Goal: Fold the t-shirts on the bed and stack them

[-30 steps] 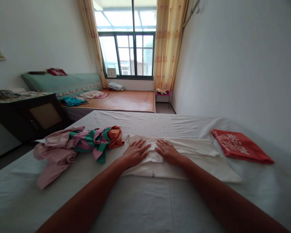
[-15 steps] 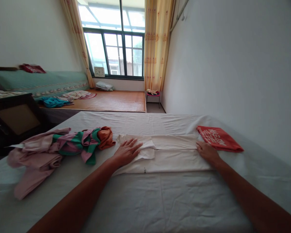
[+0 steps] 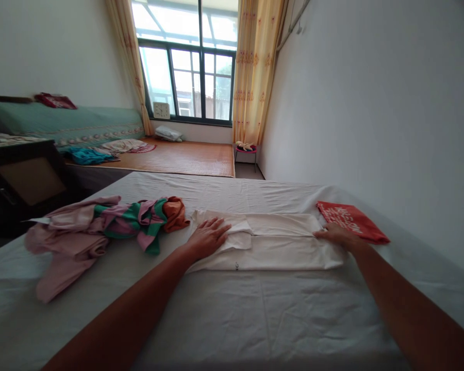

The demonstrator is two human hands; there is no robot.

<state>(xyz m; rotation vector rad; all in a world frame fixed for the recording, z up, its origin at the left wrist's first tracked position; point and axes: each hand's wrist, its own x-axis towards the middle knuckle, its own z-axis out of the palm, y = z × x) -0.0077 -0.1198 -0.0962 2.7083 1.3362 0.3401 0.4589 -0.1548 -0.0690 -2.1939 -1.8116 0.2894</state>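
Observation:
A white shirt (image 3: 282, 250) lies on the sheet, its sides folded inward to form a long strip. My left hand (image 3: 208, 238) rests flat on its left part, fingers spread, beside a folded-in sleeve (image 3: 237, 241). At the strip's right end, my right hand (image 3: 334, 235) pinches the edge of the cloth between thumb and fingers. Just beyond that hand is a folded red garment (image 3: 355, 221) with white lettering.
Left of the shirt lie a pink garment (image 3: 67, 239), a green and pink striped one (image 3: 139, 221) and an orange-brown one (image 3: 175, 214), all crumpled. A white sheet (image 3: 232, 314) covers the bed. A wall (image 3: 371, 103) rises on the right.
My right hand has gone from lying on the shirt's right end to pinching its edge, and the cloth there has bunched slightly. My left hand stays flat on the shirt. The view has shifted slightly.

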